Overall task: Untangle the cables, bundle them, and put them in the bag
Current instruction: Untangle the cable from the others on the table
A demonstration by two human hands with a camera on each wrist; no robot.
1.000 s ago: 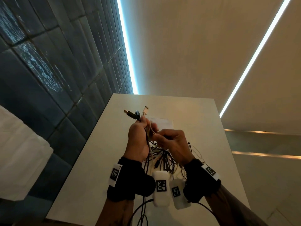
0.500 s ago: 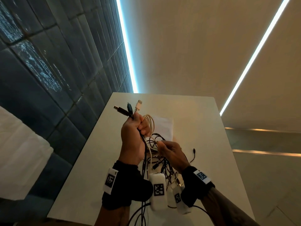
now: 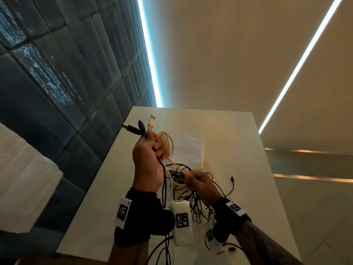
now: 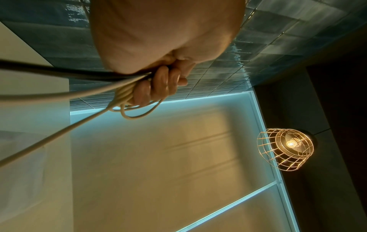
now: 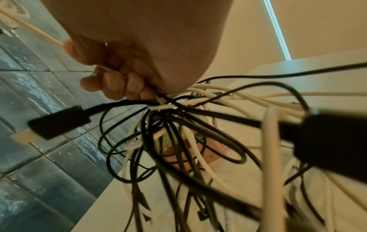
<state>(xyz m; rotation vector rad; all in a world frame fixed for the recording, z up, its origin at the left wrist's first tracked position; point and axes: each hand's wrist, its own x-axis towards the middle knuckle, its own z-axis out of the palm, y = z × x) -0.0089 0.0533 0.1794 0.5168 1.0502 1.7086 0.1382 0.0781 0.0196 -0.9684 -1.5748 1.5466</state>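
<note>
We curl the fingers (image 4: 158,84) of our left hand (image 3: 148,161) tight round a coiled cream cable (image 3: 168,144) and two black leads, whose plugs — a white USB plug (image 3: 152,120) among them — stick up past the knuckles. Our right hand (image 3: 199,182) pinches the cream cable's free run just beside it, above the tangle of black and white cables (image 5: 178,141) hanging to the white table (image 3: 238,146). The clear bag (image 3: 188,150) lies flat beyond the hands.
</note>
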